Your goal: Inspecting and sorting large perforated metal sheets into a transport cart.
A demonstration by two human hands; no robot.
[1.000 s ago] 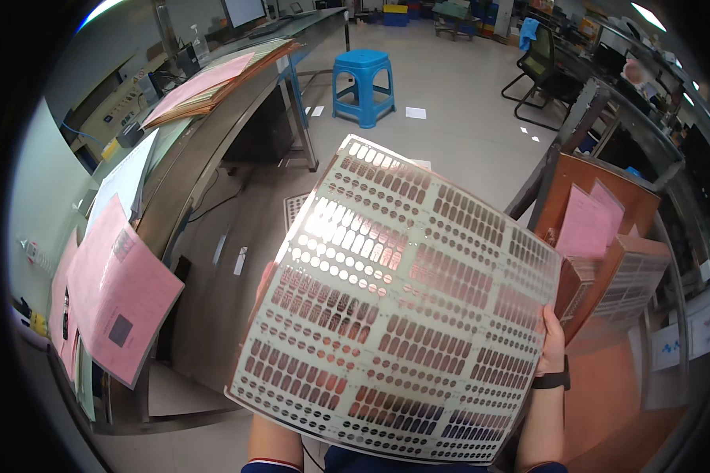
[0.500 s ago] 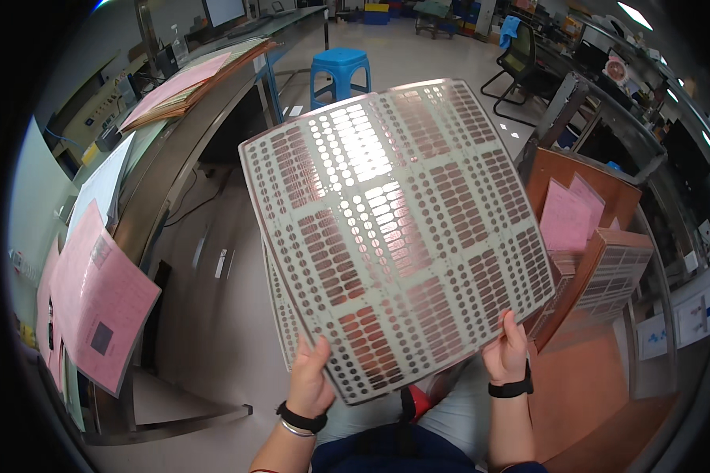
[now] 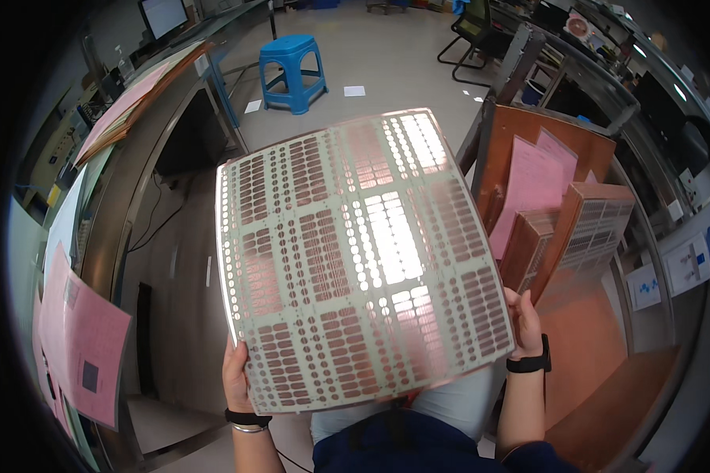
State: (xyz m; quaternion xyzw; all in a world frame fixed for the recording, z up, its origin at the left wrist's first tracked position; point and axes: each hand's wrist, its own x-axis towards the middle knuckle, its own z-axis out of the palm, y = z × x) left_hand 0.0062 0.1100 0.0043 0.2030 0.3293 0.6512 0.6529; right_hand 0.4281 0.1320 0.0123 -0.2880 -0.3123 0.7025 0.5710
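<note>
A large square circuit board panel (image 3: 335, 256), pale green with rows of shiny copper-coloured pads, is held tilted in front of my lap. My left hand (image 3: 238, 382) grips its lower left edge, thumb in front and most fingers hidden behind. At the lower right edge, my right hand (image 3: 525, 322) holds the panel between thumb and fingers, partly covered by it. Whether a second panel lies behind this one I cannot tell. Light glares off the pads in the middle and at the upper right corner.
To the right stands a brown rack (image 3: 564, 327) with upright board stacks (image 3: 592, 232) and pink sheets (image 3: 525, 189). A workbench (image 3: 162, 150) runs along the left, with a pink sheet in a sleeve (image 3: 95, 347) hanging there. A blue stool (image 3: 293, 72) stands ahead.
The panel has moved left and turned slightly in my hands, and the glare on it has shifted. A second panel's edge seen behind its left side no longer shows. The view has shifted too.
</note>
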